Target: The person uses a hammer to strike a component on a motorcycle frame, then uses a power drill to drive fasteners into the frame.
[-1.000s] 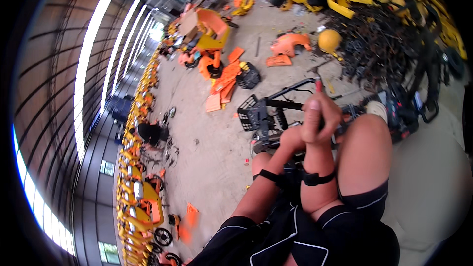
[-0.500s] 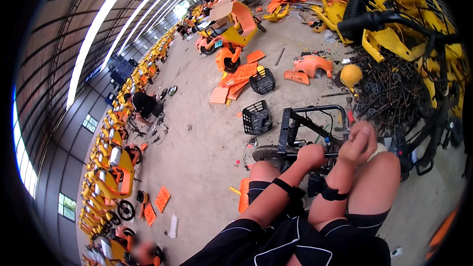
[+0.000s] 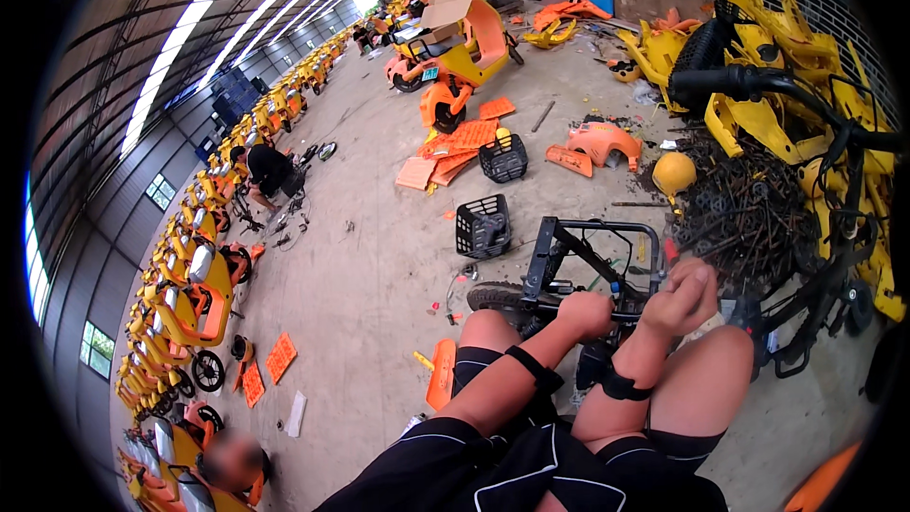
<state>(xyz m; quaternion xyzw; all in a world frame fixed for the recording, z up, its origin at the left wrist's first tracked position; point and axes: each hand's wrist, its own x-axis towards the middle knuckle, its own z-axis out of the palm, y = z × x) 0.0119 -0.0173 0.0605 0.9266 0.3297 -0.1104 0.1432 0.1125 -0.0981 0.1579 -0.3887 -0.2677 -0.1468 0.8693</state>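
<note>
A black bike frame (image 3: 540,265) with a wheel (image 3: 493,296) stands before my bent knees. My left hand (image 3: 588,316) is closed in a fist around the frame's lower bar, just left of centre between the knees. To its right, my right hand (image 3: 684,299) is wrapped around a red-handled tool (image 3: 672,249), raised beside the frame's right side; the tool's working end is hard to make out.
A black basket (image 3: 482,226), orange panels (image 3: 460,142) and an orange-yellow scooter (image 3: 464,47) are ahead. Yellow body parts (image 3: 749,123) and dark metal scrap (image 3: 730,213) pile at right. Scooters (image 3: 190,303) line the left, where a person in black (image 3: 270,171) crouches.
My view has tilted up, showing more of the hall. My right hand and the red-handled tool have shifted slightly relative to the frame; both hands keep their hold.
</note>
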